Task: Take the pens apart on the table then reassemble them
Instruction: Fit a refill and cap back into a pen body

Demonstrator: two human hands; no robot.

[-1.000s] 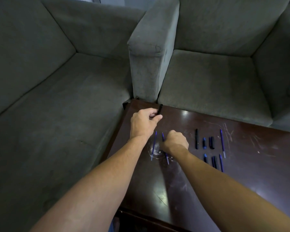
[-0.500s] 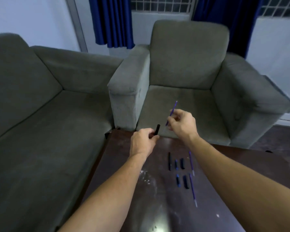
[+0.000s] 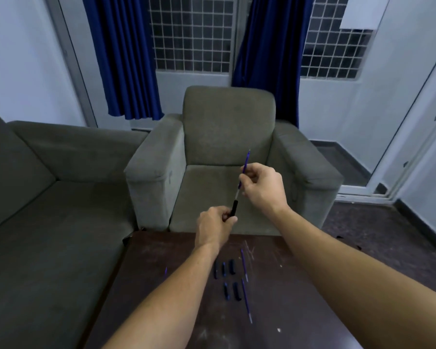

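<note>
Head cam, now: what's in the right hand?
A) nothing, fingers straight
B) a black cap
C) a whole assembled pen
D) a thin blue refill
D: the right hand pinches the thin blue refill, whose lower end is at the mouth of the black barrel gripped by the left hand.

left grip: fingers curled round barrel, back of hand to camera | right grip: thumb and fingers pinch refill, higher, just right of left grip, apart from it | both grips: raised in mid-air | left forearm, right forearm: bare, stretched forward, converging from lower edge
</note>
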